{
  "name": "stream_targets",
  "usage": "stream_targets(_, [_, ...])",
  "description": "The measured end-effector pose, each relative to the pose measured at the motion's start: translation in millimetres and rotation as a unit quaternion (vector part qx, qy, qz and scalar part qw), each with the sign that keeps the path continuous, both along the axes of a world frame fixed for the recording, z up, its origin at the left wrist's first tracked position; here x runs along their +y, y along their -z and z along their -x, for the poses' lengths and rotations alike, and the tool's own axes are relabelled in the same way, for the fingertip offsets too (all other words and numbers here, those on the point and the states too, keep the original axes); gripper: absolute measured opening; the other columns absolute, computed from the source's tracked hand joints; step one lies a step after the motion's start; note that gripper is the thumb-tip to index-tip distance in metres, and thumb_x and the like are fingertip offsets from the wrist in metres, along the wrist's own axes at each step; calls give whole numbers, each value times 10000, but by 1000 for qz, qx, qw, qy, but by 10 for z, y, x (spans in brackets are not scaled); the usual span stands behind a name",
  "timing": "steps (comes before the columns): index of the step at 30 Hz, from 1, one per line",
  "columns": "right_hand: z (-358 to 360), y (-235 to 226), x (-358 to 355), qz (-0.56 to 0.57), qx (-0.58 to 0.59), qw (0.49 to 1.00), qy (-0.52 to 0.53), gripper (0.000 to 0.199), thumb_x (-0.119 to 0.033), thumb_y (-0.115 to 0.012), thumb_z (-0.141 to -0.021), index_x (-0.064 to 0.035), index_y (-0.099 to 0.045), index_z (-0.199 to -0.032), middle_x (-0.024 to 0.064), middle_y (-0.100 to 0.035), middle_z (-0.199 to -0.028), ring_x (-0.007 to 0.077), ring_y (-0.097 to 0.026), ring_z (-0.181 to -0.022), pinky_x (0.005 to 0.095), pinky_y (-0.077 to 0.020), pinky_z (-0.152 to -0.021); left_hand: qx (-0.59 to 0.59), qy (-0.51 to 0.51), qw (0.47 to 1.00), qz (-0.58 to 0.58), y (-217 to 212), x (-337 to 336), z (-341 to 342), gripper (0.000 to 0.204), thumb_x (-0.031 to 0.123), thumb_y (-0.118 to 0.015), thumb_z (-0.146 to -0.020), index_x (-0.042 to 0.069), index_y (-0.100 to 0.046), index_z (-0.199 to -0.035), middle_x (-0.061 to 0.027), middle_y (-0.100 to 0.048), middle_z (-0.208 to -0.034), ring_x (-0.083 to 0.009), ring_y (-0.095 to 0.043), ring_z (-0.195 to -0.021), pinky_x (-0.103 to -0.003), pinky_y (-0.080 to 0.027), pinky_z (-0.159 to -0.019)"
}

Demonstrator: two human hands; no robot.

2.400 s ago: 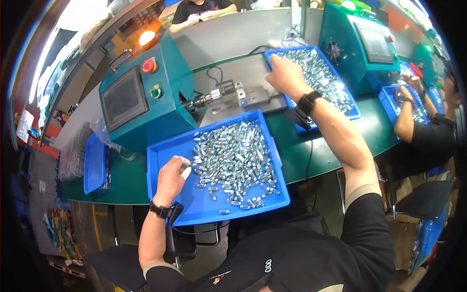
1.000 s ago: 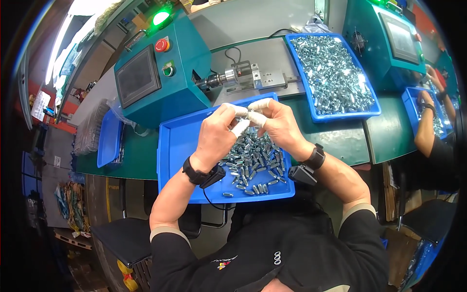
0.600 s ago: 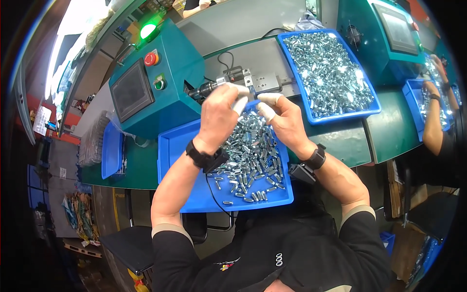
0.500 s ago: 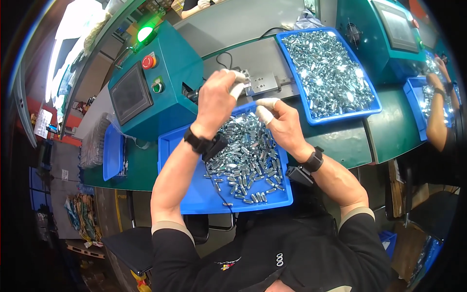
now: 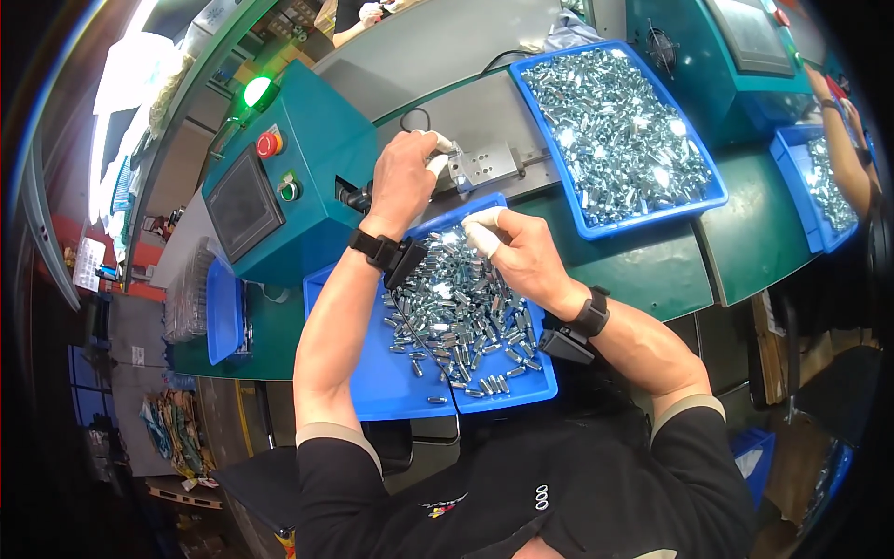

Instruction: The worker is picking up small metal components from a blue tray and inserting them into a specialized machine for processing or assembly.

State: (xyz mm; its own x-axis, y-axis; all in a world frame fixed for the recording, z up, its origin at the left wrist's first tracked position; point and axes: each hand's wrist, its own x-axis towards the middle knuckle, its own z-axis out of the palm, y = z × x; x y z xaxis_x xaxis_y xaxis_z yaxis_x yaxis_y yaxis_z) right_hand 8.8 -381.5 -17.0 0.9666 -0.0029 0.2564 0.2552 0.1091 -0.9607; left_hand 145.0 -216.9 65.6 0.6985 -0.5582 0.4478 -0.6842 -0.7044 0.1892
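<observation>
The front edge of the green tabletop (image 5: 643, 270) is overhung by the near blue tray (image 5: 368, 391). At the right, a stretch of tabletop is bordered by the far blue tray (image 5: 652, 218) and a seam. The near tray's left side is crossed by the left forearm. Small silvery metal parts (image 5: 466, 321) are heaped in the near tray, with bare blue floor shown at its left; the far tray is spread nearly rim to rim with similar pieces (image 5: 615, 130). White-covered fingertips of the left hand (image 5: 403, 182) are held narrowly apart at the metal fixture (image 5: 489, 164); whether a part is gripped cannot be told. The right hand (image 5: 529, 256) is poised above the heap, thumb and forefinger drawn close; anything between them cannot be made out.
</observation>
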Motion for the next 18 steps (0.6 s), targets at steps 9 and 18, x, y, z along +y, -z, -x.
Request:
stream_targets(9, [-52,31,23,12,-29,999,44,251,-201,-749,-1009,10,-757,-1144,95,-766,-919,101,-638,-749,294,-530,-664,-38,39,996,-71,-19,70,-16,142,66,-739,-879,64,-767,-1018,-102,-693,-901,-342,-640,-932,-464,-523,-811])
stream_targets(18, [-477,-57,-57,73,-3,995,65,611,-127,-736,-994,15,-516,-1546,189,-641,-1479,225,-654,-1297,346,-565,-998,-130,54,990,20,-92,389,553,194,58,-753,-891,32,-761,-1083,-138,-739,-1032,-370,-676,-1018,-461,-550,-893])
